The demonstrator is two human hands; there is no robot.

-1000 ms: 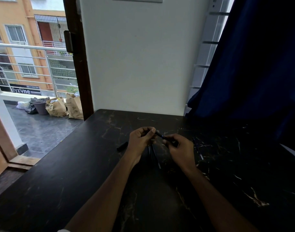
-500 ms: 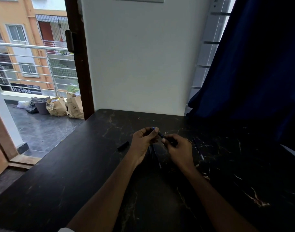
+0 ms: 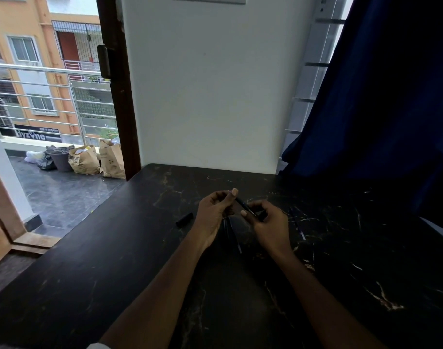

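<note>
Both hands hold one thin dark pen [image 3: 243,204] above the black marbled table [image 3: 114,260]. My left hand [image 3: 215,215] pinches the pen's far end between thumb and fingers. My right hand [image 3: 268,222] grips the near end with curled fingers. A short black pen cap [image 3: 184,219] lies on the table just left of my left hand. A few more dark pens [image 3: 231,235] lie on the table under and between my hands, hard to make out against the dark top.
Another thin pen [image 3: 298,225] lies to the right of my right hand. A white wall stands behind the table and a dark blue curtain [image 3: 379,96] hangs at the right. At the left an open doorway shows a balcony with paper bags [image 3: 97,159].
My hands have lifted slightly and drawn the pen a little farther from me. The grips look the same.
</note>
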